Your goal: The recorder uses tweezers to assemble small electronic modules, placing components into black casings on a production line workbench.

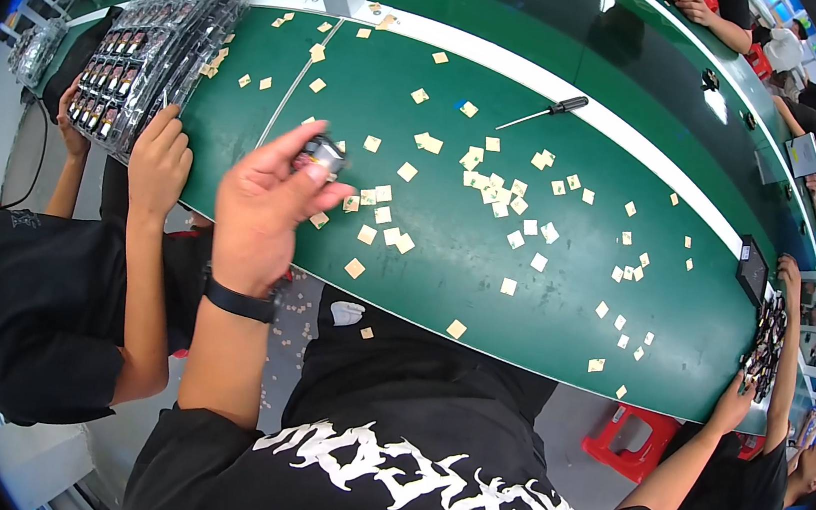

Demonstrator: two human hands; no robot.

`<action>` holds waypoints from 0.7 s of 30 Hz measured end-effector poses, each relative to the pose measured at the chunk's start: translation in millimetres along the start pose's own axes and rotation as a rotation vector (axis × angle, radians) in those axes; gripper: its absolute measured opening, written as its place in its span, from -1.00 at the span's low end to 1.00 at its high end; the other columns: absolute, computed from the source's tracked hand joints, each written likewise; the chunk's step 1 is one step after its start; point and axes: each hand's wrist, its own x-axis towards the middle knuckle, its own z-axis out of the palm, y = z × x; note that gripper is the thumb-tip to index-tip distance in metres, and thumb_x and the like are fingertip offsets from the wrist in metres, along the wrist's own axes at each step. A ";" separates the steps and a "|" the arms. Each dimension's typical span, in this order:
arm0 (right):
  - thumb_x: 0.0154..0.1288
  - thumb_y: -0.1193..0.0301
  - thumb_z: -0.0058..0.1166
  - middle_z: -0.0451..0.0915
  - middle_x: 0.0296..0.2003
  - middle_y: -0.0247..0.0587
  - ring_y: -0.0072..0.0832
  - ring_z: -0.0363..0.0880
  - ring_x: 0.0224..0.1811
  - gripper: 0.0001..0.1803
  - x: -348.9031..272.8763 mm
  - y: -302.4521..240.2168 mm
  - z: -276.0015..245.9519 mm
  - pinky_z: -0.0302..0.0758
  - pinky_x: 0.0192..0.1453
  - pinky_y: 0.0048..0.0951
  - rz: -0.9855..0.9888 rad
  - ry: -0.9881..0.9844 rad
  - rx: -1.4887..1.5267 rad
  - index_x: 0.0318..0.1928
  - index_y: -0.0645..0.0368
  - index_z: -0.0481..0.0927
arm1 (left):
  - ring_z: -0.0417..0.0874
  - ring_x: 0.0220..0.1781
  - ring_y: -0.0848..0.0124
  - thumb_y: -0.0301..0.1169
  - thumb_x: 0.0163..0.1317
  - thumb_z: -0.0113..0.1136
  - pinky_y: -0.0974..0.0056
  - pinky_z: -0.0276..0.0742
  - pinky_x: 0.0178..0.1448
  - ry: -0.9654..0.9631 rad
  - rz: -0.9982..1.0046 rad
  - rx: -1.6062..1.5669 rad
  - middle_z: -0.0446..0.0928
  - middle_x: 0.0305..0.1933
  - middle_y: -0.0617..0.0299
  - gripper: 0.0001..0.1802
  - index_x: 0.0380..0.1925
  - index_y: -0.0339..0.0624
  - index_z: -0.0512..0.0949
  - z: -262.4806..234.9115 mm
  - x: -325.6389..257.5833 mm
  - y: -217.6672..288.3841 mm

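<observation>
My left hand [272, 194] is raised over the left part of the green table [423, 297]. Its thumb and fingers pinch a small black device [320, 152] with a pale, shiny face; motion blurs its details. Far to the right, my right hand [734, 401] is closed at the near end of a pile of small dark devices [769, 337]. What its fingertips grip there is too small to make out. Many small cream paper squares [491, 189] lie scattered over the table between my hands, several of them close to my left hand.
A screwdriver [545, 113] lies near the far edge. At left, a co-worker's hand [159, 161] touches stacked clear trays [154, 55] of devices. At right, another co-worker's hand [789, 270] is beside a black tray [753, 269]. A red stool [630, 442] stands below the table.
</observation>
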 end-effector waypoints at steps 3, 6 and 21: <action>0.47 -0.07 0.06 0.62 0.17 0.22 0.05 0.59 0.25 -0.30 -1.2 -3.1 1.5 0.47 0.29 -0.09 -0.084 0.043 0.070 0.30 0.31 0.51 | 0.78 -0.20 0.40 -0.61 0.41 0.19 0.44 0.76 -0.06 0.092 0.052 0.101 0.64 -0.06 0.10 -0.51 0.33 -0.44 0.43 -25.8 3.2 5.2; 0.49 -0.01 0.07 0.64 0.16 0.17 -0.02 0.60 0.25 -0.36 2.1 -5.1 -0.8 0.47 0.30 -0.15 -0.106 -0.014 0.137 0.29 0.28 0.52 | 0.77 -0.18 0.39 -0.64 0.42 0.16 0.43 0.76 -0.07 0.177 0.088 0.176 0.62 -0.06 0.13 -0.53 0.31 -0.46 0.44 -43.1 8.0 6.4; 0.58 0.19 -0.02 0.65 -0.01 0.07 0.05 0.61 0.05 -0.60 -7.3 -22.2 -12.8 0.52 0.10 -0.09 -0.367 0.092 -0.053 0.16 0.20 0.64 | 0.70 0.15 0.19 -0.79 0.32 -0.07 0.13 0.71 0.25 -0.276 0.062 0.153 0.58 0.16 -0.10 -0.43 0.37 -0.53 0.36 10.4 -45.9 46.6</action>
